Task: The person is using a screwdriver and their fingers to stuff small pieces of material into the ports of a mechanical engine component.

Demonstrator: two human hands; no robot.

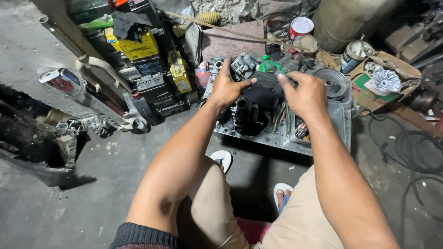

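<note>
A dented metal tray (277, 136) lies on the concrete floor (115, 175) before the seated person, and on it, toward its far left corner, stands a black, greasy engine part (253, 103), the thing both hands work on. Along the tray's right edge lie a round grey pulley (333, 83) and a cluster of small tools; stacked batteries (147, 60) stand well off to the left, tins (301, 26) and a cardboard box (383, 83) beyond the far edge. The left hand (226, 87) reaches forward with the forearm nearly straight, palm down on the top of the part, its thumb stretched toward the middle and the other fingers curled over the far side. The right hand (304, 94) comes in with the wrist bent, fingers drawn together around a slim dark tool or fitting (288, 79); what exactly it pinches cannot be told. The step likely goes best if the left hand braces the part firmly against the tray while the right keeps its piece squarely in line.
</note>
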